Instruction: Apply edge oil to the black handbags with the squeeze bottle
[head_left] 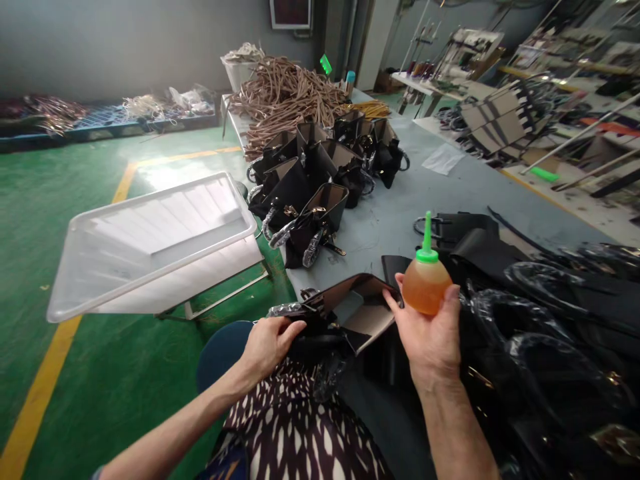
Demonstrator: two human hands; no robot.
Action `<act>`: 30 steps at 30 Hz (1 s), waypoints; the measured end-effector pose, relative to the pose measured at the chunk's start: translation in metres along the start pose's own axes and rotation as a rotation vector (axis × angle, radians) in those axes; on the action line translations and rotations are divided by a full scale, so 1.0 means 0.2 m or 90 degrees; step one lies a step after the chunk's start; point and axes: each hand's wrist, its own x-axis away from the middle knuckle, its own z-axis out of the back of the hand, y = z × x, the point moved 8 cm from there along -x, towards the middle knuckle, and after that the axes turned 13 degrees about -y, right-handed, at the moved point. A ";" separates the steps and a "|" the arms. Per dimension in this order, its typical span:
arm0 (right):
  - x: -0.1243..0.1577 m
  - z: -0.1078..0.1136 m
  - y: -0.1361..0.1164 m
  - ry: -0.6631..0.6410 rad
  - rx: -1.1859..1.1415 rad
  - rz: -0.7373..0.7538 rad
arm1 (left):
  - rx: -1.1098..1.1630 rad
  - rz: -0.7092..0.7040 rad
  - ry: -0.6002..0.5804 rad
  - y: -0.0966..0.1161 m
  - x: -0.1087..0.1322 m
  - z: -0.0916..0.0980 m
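Amber-filled, the bottle (427,287) stands spout-up in the curled grip of the right hand (433,340), likely to avoid dripping, while a finger touches the open black bag (367,320). Beside the surface (387,223), the left hand (270,343) closes partway over the bag's near side, seemingly steadying it.

No lettering, brand, number or sign can be read, whether on the squeeze bottle (427,285) near four o'clock or the framed wall panel (291,13) at twelve.
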 end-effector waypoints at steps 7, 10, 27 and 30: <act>0.03 -0.01 0.00 0.005 -0.006 -0.031 | -0.094 0.171 0.148 0.05 -0.11 -0.02; 0.05 -0.03 0.01 0.001 0.001 -0.045 | -0.059 0.185 0.136 0.06 -0.20 0.00; 0.11 0.04 0.01 0.019 0.019 -0.084 | 0.184 0.052 0.193 0.10 -0.37 -0.12; 0.11 0.04 0.00 0.018 0.010 -0.093 | 0.229 -0.009 0.191 0.11 -0.35 -0.15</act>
